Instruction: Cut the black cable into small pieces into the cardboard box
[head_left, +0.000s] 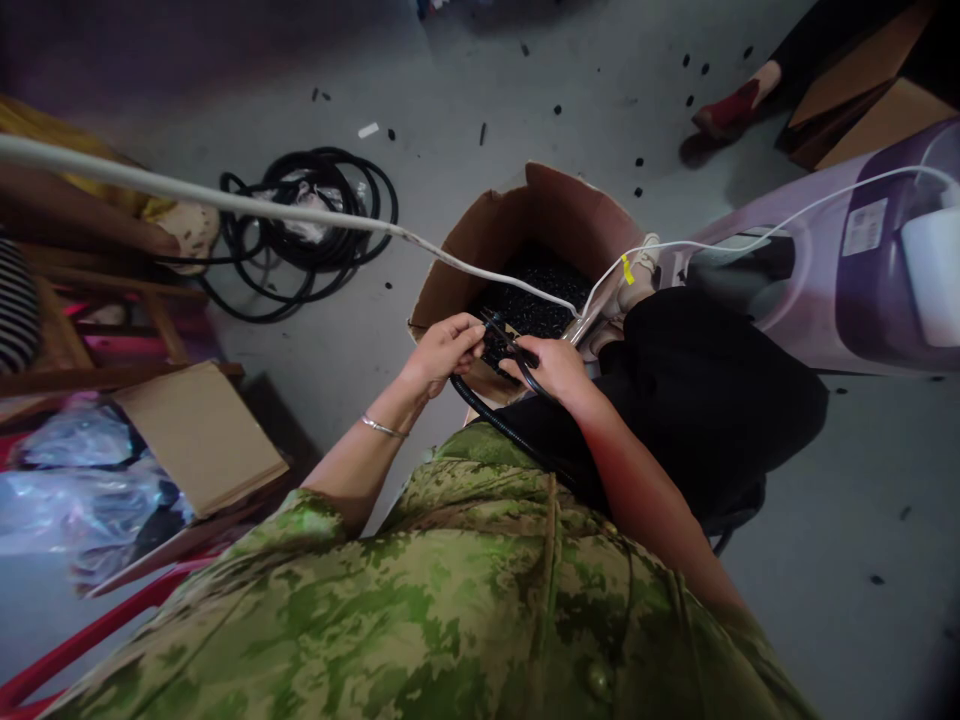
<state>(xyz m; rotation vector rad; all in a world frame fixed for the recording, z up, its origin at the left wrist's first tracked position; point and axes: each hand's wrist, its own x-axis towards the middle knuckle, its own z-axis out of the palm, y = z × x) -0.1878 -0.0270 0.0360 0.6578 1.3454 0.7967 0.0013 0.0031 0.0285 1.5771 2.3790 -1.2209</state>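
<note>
My left hand (448, 352) pinches the end of a black hose (487, 415) that curves down across my lap. In my right hand (556, 367) is a pair of dark-handled scissors (534, 383); their blades point toward the left fingertips. Both hands hover over the near side of an open cardboard box (456, 238). Inside the box lies a heap of small black cut pieces (529, 295). Fingers partly cover the spot where blades and hose meet, so I cannot tell whether they touch.
A coil of black hose (337, 235) lies on the floor at left, near another person's shoe (196, 232). White cables (300, 208) cross above the box. A purple-and-white machine (810, 270) stands at right. Flattened cardboard (201, 435) and plastic bags (82, 500) are at left.
</note>
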